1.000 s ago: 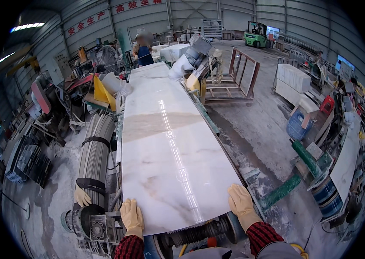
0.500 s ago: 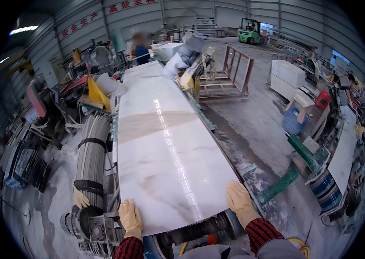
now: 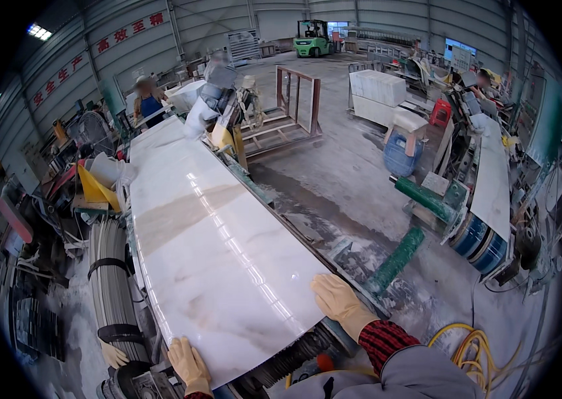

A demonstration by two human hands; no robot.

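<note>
A long polished white marble slab (image 3: pixel 201 233) with brown veining lies flat on a roller bed, running away from me. My left hand (image 3: pixel 189 362), in a tan glove, rests on the slab's near left corner. At the near right edge my right hand (image 3: pixel 337 302), gloved the same, lies flat on the stone with the fingers spread. Neither hand grips anything. At the slab's far end stands another person (image 3: pixel 148 105) in blue.
A roll of grey ribbed hose (image 3: pixel 109 286) lies left of the slab. A loose tan glove (image 3: pixel 114 354) sits by it. To the right are wet concrete floor, green rollers (image 3: pixel 397 259), blue barrels (image 3: pixel 477 236), a yellow hose coil (image 3: pixel 470 346), and a second slab (image 3: pixel 493 179). A green forklift (image 3: pixel 312 38) stands far back.
The view has swung to the left and tilted, so the slab now runs diagonally. Both gloved hands stay pressed on the slab's near end.
</note>
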